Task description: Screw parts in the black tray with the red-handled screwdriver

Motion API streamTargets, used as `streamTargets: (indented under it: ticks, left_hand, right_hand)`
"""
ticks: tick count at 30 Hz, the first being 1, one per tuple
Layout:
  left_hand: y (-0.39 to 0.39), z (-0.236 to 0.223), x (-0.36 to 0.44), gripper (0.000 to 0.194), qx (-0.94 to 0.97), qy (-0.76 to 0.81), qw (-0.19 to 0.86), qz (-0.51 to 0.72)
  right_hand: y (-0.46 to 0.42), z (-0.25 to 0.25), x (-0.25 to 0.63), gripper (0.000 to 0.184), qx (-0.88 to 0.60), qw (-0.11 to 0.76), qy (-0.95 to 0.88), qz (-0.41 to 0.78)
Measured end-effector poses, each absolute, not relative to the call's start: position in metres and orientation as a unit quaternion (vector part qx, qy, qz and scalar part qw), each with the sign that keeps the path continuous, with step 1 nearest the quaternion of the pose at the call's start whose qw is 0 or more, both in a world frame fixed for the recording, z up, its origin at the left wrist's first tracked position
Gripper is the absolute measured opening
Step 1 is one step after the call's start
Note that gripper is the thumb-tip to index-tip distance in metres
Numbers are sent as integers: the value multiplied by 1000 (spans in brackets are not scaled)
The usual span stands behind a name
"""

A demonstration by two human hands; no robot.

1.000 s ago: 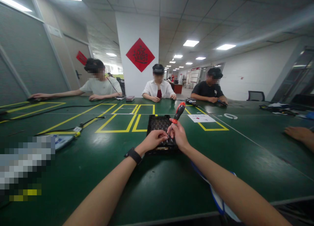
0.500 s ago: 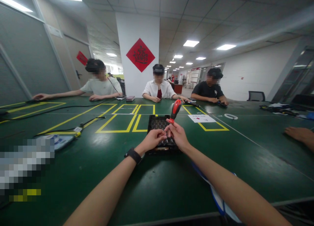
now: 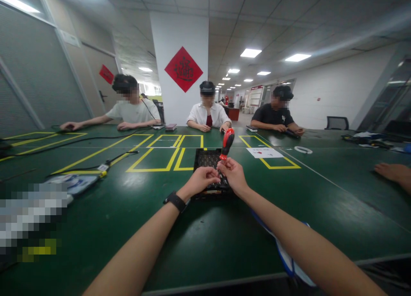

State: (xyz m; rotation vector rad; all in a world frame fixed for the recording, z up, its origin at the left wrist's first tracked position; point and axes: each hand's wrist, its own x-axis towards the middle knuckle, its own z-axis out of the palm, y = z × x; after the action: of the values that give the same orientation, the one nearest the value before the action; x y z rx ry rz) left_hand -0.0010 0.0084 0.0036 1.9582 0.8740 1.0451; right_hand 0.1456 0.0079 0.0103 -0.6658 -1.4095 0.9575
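Observation:
A screwdriver (image 3: 227, 143) with a red and black handle stands nearly upright, handle up. My right hand (image 3: 233, 172) is closed around its lower part, just beneath the handle. Close beside it, my left hand (image 3: 204, 180) has its fingers pinched together near the screwdriver's lower end; anything between them is hidden. Both hands are over an open black case (image 3: 203, 159) with rows of small compartments, and they cover part of its inside. What the compartments hold is too small to make out. On my left wrist is a black band (image 3: 175, 201).
Yellow tape outlines (image 3: 150, 170) mark the green table (image 3: 135, 227). A white paper sheet (image 3: 265, 152) and a white ring (image 3: 303, 150) lie to the right. Cables and a clear packet (image 3: 80, 182) are at left. Three people with headsets sit opposite; another person's hand (image 3: 388, 171) rests at right.
The screwdriver handle has shifted slightly left and stands a bit more upright. My hands have parted slightly at the fingertips. Across the table, the middle person's hand has drawn inward.

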Motion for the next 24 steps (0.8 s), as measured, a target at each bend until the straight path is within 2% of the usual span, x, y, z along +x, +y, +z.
streamTargets:
  ticks: [7, 11, 16, 24]
  left_hand:
    - [9, 3, -4, 21, 763, 310, 416, 385]
    - [9, 3, -3, 24, 754, 320, 418, 393]
    - [9, 2, -3, 27, 754, 363, 366, 407]
    - [8, 5, -4, 21, 772, 314, 398, 383]
  right_hand:
    - [5, 13, 148, 40, -285, 566, -660, 404]
    - [8, 11, 150, 34, -290, 581, -654, 387]
    - [7, 11, 147, 27, -298, 595, -643, 379]
    - [4, 13, 147, 31, -278, 565, -650, 425]
